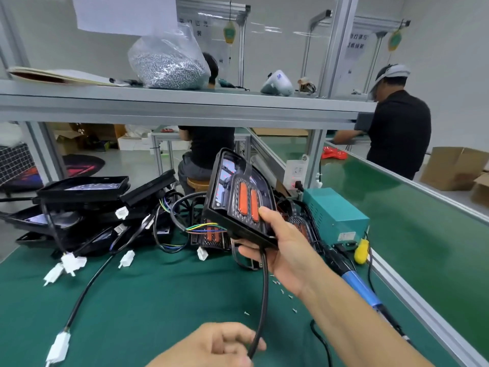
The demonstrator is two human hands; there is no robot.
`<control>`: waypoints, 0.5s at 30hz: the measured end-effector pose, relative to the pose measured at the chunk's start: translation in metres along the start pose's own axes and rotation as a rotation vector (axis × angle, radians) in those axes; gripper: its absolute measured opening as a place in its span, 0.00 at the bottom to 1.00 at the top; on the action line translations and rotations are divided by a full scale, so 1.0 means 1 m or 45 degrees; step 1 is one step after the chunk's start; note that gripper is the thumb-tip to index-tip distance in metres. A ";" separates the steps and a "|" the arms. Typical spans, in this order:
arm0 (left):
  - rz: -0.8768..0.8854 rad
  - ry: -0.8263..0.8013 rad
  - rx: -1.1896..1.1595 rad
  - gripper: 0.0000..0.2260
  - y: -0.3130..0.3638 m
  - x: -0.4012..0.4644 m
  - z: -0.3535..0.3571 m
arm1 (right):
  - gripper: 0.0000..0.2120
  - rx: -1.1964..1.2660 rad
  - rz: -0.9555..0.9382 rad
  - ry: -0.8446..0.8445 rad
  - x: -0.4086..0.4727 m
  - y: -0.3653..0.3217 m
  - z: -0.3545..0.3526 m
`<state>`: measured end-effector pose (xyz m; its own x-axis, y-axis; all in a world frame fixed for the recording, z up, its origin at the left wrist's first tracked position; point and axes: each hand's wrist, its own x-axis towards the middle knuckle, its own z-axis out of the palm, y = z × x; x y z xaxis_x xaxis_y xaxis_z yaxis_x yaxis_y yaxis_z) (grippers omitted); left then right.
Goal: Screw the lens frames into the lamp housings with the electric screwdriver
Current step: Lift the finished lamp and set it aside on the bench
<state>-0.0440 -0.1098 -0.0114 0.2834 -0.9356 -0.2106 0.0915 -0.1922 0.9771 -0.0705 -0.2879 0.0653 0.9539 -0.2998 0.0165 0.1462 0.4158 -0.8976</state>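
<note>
Head view: the right hand (pixel 277 250) grips a black plastic lamp housing (pixel 238 197) by its lower corner, thumb on the front face and fingers curled under the rim, holding it tilted up above the green felt-like bench mat (pixel 158 292). The housing is a rounded trapezoid with a honeycomb-textured lens frame (pixel 244 192) seated inside, carrying two orange oblong reflectors, beside a glossy mirrored panel. A smooth black cable (pixel 263 292) drops from the housing down to the left hand (pixel 219 345), whose fingers curl round and pinch it near the bottom edge.

To the left lies a loose pile of more black housings (pixel 84 205), tangled with wires and white plastic connectors (pixel 72 263). The electric screwdriver (pixel 354 279), blue-handled with a black barrel, lies on the mat under the right forearm, next to a teal metal power box (pixel 336 215). Small silver screws (pixel 285 290) are scattered nearby. A clear bag of screws (pixel 169 62) sits on the aluminium shelf (pixel 185 104).
</note>
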 end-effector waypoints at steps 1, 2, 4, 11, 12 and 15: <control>0.001 0.055 0.057 0.09 0.000 -0.003 -0.004 | 0.17 -0.005 0.003 0.002 -0.001 -0.003 -0.003; 0.001 0.169 0.120 0.06 0.001 -0.005 -0.007 | 0.16 -0.009 0.011 0.000 -0.002 -0.006 -0.006; 0.064 0.519 0.275 0.06 0.001 -0.007 -0.012 | 0.14 -0.017 0.043 -0.040 -0.009 -0.012 -0.012; 0.342 0.879 -0.198 0.11 0.041 0.008 -0.006 | 0.15 -0.407 0.115 -0.178 -0.044 -0.015 -0.039; 0.350 0.764 -0.450 0.10 0.048 0.011 -0.002 | 0.16 -0.481 0.113 -0.132 -0.047 -0.014 -0.042; 0.390 0.490 -0.956 0.13 0.057 0.017 0.003 | 0.10 -0.662 0.095 0.041 -0.053 -0.014 -0.049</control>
<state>-0.0368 -0.1374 0.0407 0.6858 -0.7242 -0.0718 0.5213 0.4200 0.7429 -0.1356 -0.3204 0.0551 0.9469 -0.3154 -0.0622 -0.0793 -0.0414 -0.9960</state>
